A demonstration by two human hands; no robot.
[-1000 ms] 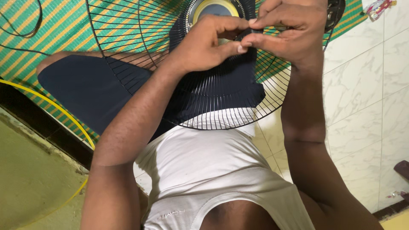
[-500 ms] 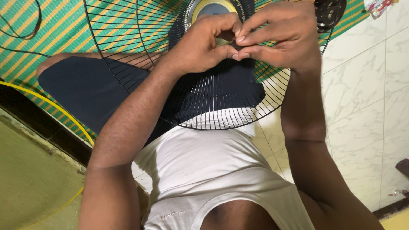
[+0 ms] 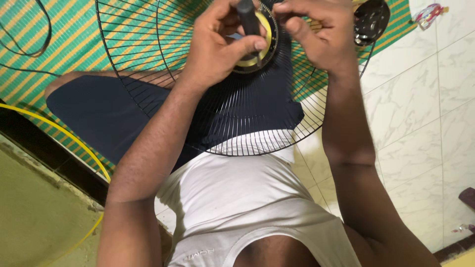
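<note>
A round black wire guard [image 3: 237, 123] lies across the person's lap, its thin ribs fanning out from a yellow hub [image 3: 262, 54]. The left hand [image 3: 220, 47] grips a dark-handled screwdriver [image 3: 247, 20] whose tip rests on the hub. The right hand [image 3: 321, 34] is curled by the hub's edge; what it grasps is hidden. Beneath lie a green-and-yellow striped mat [image 3: 64, 34] and glossy white marbled tiles [image 3: 425, 99].
</note>
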